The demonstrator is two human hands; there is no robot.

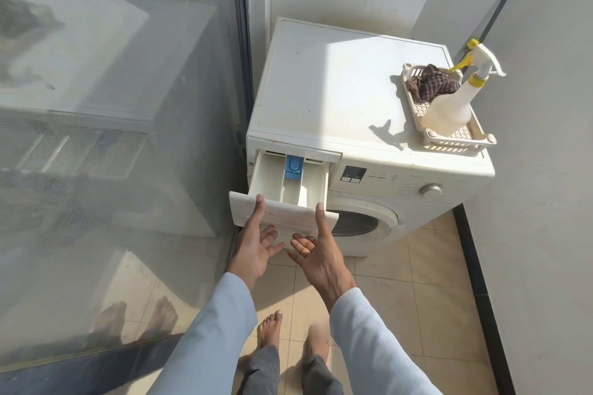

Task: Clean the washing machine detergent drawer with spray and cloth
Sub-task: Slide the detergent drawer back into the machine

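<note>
The white detergent drawer (269,176) is pulled out of the washing machine (321,90) at its top left, and a blue insert (293,167) sits in the drawer's middle compartment. My left hand (256,250) and my right hand (321,256) hold the drawer's front panel. Both thumbs rest on its top edge and the fingers curl under its lower edge. A white spray bottle (449,109) with a yellow nozzle and a crumpled checked cloth (431,83) lie in a cream plastic basket (455,141) on the machine's right rear corner.
A glass door with a mesh screen (112,138) stands close on the left and reflects the machine. White walls close in behind and to the right (545,170). My bare feet (269,327) stand on beige floor tiles in front of the round door (356,221).
</note>
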